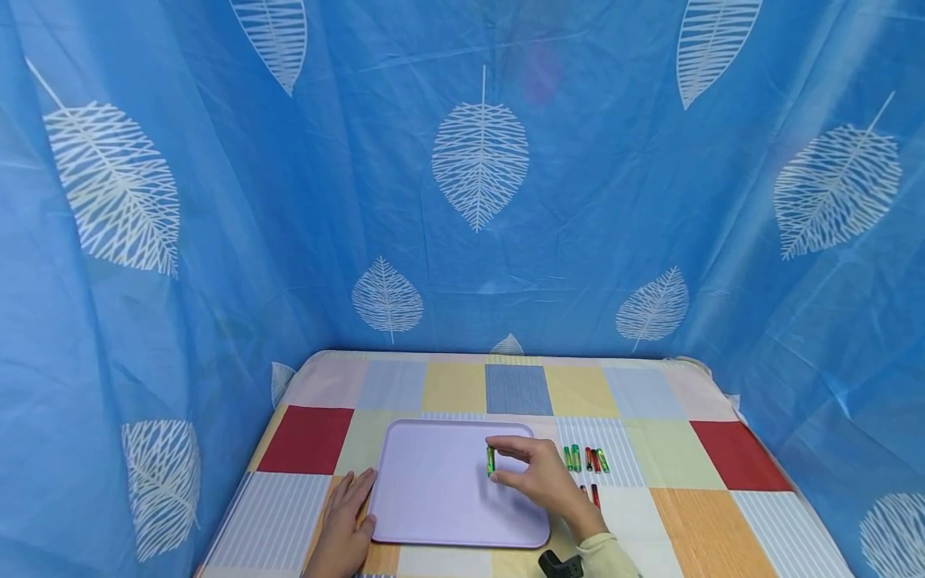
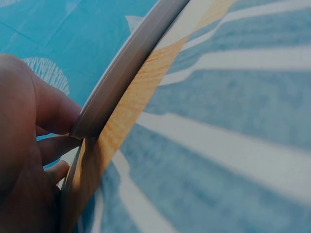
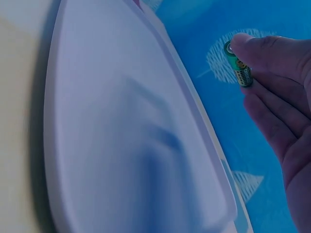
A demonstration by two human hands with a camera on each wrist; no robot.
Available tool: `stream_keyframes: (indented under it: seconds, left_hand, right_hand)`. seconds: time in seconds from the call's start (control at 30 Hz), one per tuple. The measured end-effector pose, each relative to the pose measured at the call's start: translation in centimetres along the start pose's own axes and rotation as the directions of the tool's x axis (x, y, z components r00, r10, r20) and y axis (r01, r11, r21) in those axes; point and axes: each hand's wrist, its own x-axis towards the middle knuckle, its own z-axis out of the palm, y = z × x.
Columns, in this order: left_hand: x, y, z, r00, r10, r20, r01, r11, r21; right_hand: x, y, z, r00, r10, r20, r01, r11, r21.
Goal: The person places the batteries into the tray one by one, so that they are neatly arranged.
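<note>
Your right hand (image 1: 545,479): pinches green-gold cylindrical metal battery (image 1: 491,461) endwise; keep pressure even. Left hand (image 1: 345,520): fingers extended, touching lilac rectangular tray (image 1: 433,482).

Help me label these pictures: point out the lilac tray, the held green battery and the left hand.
Lilac tray (image 1: 433,486), head view: its bare flat surface.
Held green battery (image 3: 239,66), right wrist view: middle of its side.
Left hand (image 1: 343,523), head view: back of the hand.
</note>
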Motion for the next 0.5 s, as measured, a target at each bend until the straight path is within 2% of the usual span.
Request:
stream_keyframes:
  seconds: [0.5]
  left_hand:
    - [-0.2,0.0,-0.1,0.999,0.039,-0.014,-0.039,0.999,0.002]
  right_hand:
    - [3.2,-1.1,4.3,0.997,-0.047,0.068,0.047,0.999,-0.002]
